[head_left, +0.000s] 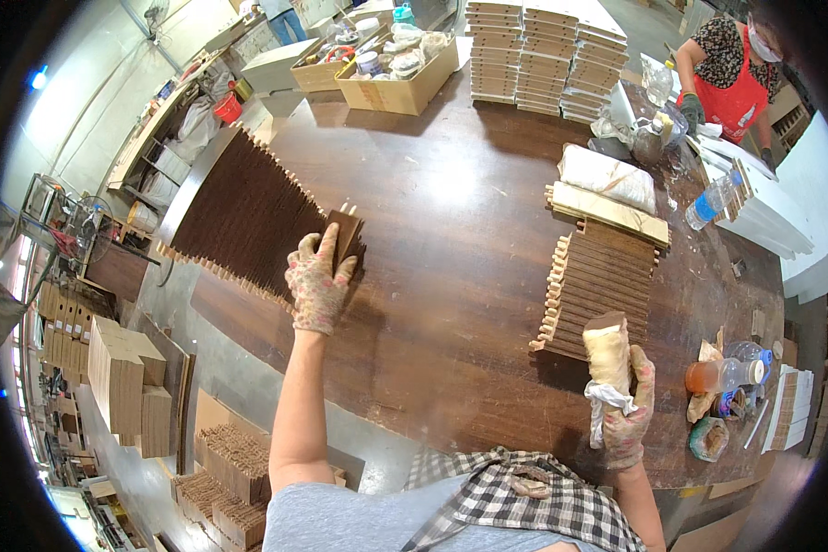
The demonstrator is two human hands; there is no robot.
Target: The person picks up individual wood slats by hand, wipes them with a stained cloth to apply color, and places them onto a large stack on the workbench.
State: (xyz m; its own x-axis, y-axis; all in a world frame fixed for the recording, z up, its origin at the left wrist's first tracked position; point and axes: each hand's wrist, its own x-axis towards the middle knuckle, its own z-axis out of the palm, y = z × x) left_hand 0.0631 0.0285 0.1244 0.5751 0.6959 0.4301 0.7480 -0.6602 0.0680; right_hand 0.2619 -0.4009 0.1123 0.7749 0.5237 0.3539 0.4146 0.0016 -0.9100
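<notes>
Brown slat [348, 232] with pale dowels lies at nine o'clock, the left hand [317, 285] pressed against it, whether gripping I cannot tell; the right hand [627, 421], at four o'clock, clasps a cloth-wrapped pad [607, 357]. Its loose cloth could snag the dowels of the slat bundle [609, 287] at three o'clock. Sideways pressure could skew the slat row [248, 212] at ten o'clock.

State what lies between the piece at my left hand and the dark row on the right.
In the head view, only bare tabletop separates the dark piece from the dark row.
</notes>
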